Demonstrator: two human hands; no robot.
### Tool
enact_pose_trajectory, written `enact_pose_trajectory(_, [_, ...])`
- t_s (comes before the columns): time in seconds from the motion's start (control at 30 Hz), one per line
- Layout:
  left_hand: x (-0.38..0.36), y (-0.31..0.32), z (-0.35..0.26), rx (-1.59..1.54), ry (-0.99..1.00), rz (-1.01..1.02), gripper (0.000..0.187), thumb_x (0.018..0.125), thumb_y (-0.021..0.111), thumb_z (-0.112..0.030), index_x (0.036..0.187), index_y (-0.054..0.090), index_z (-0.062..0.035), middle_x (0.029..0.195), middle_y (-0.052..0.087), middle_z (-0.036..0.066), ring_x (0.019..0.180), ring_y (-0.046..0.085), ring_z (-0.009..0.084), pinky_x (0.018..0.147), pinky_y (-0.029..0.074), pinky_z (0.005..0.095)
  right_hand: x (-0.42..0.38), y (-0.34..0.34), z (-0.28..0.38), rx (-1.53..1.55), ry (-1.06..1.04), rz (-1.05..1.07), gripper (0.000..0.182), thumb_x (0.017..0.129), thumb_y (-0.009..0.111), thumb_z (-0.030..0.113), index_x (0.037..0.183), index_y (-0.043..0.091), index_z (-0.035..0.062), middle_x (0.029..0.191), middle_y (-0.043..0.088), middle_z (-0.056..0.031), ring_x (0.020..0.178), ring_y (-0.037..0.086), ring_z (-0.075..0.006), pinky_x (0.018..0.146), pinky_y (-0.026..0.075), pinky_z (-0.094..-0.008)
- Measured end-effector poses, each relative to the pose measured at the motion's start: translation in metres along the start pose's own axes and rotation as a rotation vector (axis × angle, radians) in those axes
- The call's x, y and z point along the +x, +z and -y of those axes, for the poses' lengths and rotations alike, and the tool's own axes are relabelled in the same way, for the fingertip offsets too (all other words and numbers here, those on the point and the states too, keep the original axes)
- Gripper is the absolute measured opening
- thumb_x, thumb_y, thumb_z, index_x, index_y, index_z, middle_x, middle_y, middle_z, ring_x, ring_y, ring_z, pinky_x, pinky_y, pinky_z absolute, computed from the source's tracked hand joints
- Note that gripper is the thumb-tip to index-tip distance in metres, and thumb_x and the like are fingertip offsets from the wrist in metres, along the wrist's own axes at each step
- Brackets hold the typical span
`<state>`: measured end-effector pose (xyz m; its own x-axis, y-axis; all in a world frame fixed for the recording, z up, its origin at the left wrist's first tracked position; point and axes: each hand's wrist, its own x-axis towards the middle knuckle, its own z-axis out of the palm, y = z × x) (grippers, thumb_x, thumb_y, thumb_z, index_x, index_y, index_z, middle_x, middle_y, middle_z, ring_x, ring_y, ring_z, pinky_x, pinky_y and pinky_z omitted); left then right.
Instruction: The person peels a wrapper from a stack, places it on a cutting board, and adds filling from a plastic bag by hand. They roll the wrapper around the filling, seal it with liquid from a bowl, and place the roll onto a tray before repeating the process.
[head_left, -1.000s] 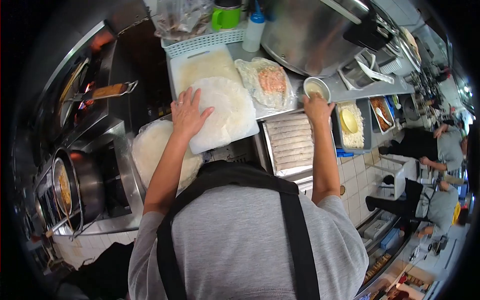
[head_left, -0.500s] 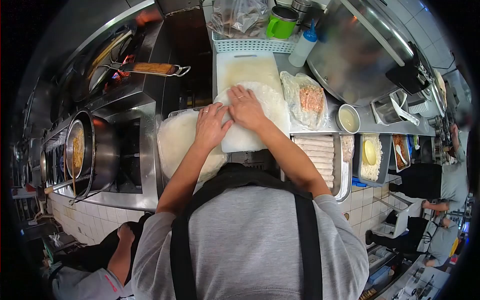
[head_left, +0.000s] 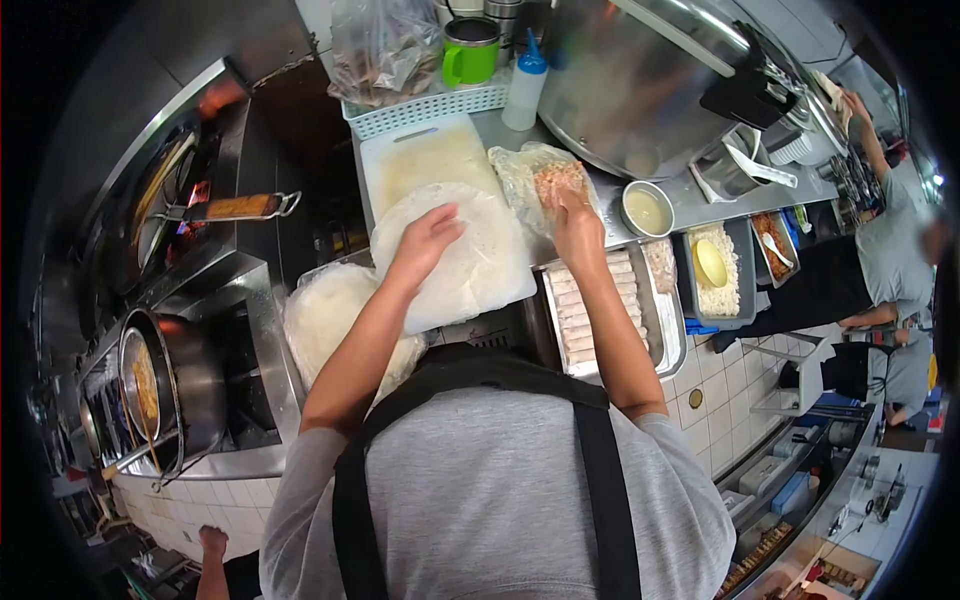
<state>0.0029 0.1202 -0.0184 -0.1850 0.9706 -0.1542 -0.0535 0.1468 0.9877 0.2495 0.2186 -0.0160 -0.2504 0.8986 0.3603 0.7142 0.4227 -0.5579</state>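
Round thin white sheets [head_left: 470, 265] lie on the white cutting board [head_left: 385, 165]. My left hand [head_left: 428, 243] is over the left part of the sheets, fingers apart and holding nothing. At the bag of orange-pink minced filling [head_left: 560, 182], my right hand [head_left: 577, 222] has its fingers closed at the filling's lower edge; what is between them is too small to make out. Left of the board sits a wrapped stack of more white sheets [head_left: 335, 320]. A metal tray [head_left: 676, 340] of pale rolls is below the bag.
A bowl of pale liquid [head_left: 648, 210], a squeeze bottle [head_left: 524, 92] and a large steel pot [head_left: 630, 100] stand around the bag. The stove [head_left: 265, 400] with pans is at left. Co-workers [head_left: 890, 250] stand at far right; another's hand shows lower left.
My right hand has left the sheets and moved right to the filling. My left hand has lifted slightly from the sheets. The view has turned, and the surroundings have shifted left.
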Motion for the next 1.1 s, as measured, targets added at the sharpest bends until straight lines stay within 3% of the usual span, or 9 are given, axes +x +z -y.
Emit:
enact_pose_trajectory(0.1, [0.056, 0.051, -0.002, -0.491, -0.186, 0.111, 0.038, 0.085, 0.073, -0.016, 0.116, 0.058, 0.0006, 0.109, 0.057, 0.008, 0.106, 0.054, 0.0207, 0.087, 0.045, 0.0326, 0.005, -0.002, -0.019, 0.023, 0.090, -0.046, 0.036, 0.093, 0.055, 0.012, 0.123, 0.058, -0.0066, 0.128, 0.058, -0.0284, 0.116, 0.056, -0.0453, 0.097, 0.047, -0.0458])
enact_pose_trajectory(0.17, [0.098, 0.079, 0.001, -0.393, -0.334, 0.121, 0.028, 0.088, 0.072, -0.016, 0.110, 0.064, -0.0009, 0.109, 0.058, 0.007, 0.094, 0.053, 0.0163, 0.083, 0.047, 0.0306, 0.008, 0.008, -0.029, 0.020, 0.062, -0.090, 0.038, 0.094, 0.053, 0.014, 0.125, 0.056, -0.0074, 0.129, 0.056, -0.0299, 0.118, 0.056, -0.0455, 0.099, 0.046, -0.0459])
enact_pose_trajectory(0.27, [0.119, 0.115, -0.009, -0.269, -0.449, 0.026, 0.029, 0.082, 0.076, -0.019, 0.103, 0.063, -0.0055, 0.101, 0.058, 0.006, 0.094, 0.054, 0.0202, 0.074, 0.045, 0.0345, 0.014, 0.021, -0.042, 0.091, 0.075, -0.083, 0.046, 0.097, 0.049, 0.020, 0.133, 0.049, -0.0082, 0.134, 0.051, -0.0320, 0.122, 0.053, -0.0452, 0.104, 0.042, -0.0443])
enact_pose_trajectory(0.47, [0.137, 0.136, 0.007, -0.246, -0.374, 0.008, 0.024, 0.093, 0.064, -0.022, 0.108, 0.063, -0.0033, 0.102, 0.065, 0.010, 0.087, 0.062, 0.0220, 0.075, 0.050, 0.0376, 0.017, 0.009, -0.043, 0.483, 0.268, -0.090, 0.055, 0.101, 0.047, 0.034, 0.140, 0.045, -0.0053, 0.141, 0.050, -0.0246, 0.130, 0.050, -0.0345, 0.108, 0.038, -0.0367])
enact_pose_trajectory(0.57, [0.113, 0.150, -0.021, -0.399, -0.285, 0.080, 0.026, 0.099, 0.056, -0.020, 0.116, 0.060, -0.0015, 0.109, 0.066, 0.011, 0.097, 0.064, 0.0229, 0.083, 0.052, 0.0400, 0.026, 0.022, -0.067, 0.866, 0.405, -0.144, 0.056, 0.102, 0.049, 0.039, 0.140, 0.046, -0.0020, 0.134, 0.056, -0.0170, 0.122, 0.056, -0.0264, 0.104, 0.042, -0.0342])
enact_pose_trajectory(0.67, [0.114, 0.159, -0.015, -0.510, -0.199, 0.181, 0.029, 0.101, 0.053, -0.019, 0.123, 0.056, -0.0008, 0.114, 0.065, 0.013, 0.103, 0.064, 0.0256, 0.090, 0.052, 0.0420, 0.032, 0.009, -0.055, 1.344, 0.558, -0.173, 0.060, 0.100, 0.053, 0.038, 0.140, 0.042, -0.0042, 0.126, 0.059, -0.0165, 0.118, 0.056, -0.0258, 0.103, 0.042, -0.0332])
enact_pose_trajectory(0.8, [0.117, 0.159, -0.008, -0.615, -0.201, 0.238, 0.032, 0.102, 0.052, -0.021, 0.127, 0.054, -0.0010, 0.117, 0.064, 0.013, 0.105, 0.064, 0.0262, 0.092, 0.053, 0.0433, 0.030, 0.006, -0.061, 1.470, 0.653, -0.163, 0.048, 0.093, 0.067, 0.026, 0.129, 0.050, -0.0013, 0.117, 0.063, -0.0117, 0.103, 0.063, -0.0217, 0.087, 0.052, -0.0332])
enact_pose_trajectory(1.0, [0.119, 0.143, -0.025, -0.605, -0.444, 0.264, 0.046, 0.099, 0.056, -0.034, 0.131, 0.051, -0.0015, 0.126, 0.061, 0.014, 0.113, 0.062, 0.0255, 0.096, 0.052, 0.0434, 0.030, 0.013, -0.066, 1.322, 0.688, -0.181, 0.041, 0.087, 0.072, 0.010, 0.123, 0.056, 0.0019, 0.111, 0.066, -0.0091, 0.096, 0.065, -0.0180, 0.082, 0.054, -0.0309])
enact_pose_trajectory(1.1, [0.113, 0.142, -0.042, -0.539, -0.509, 0.326, 0.055, 0.093, 0.063, -0.045, 0.129, 0.055, -0.0036, 0.123, 0.062, 0.015, 0.109, 0.064, 0.0272, 0.092, 0.054, 0.0444, 0.033, 0.011, -0.069, 0.974, 0.410, -0.015, 0.047, 0.083, 0.075, 0.010, 0.125, 0.056, 0.0012, 0.111, 0.066, -0.0094, 0.097, 0.063, -0.0159, 0.084, 0.052, -0.0299])
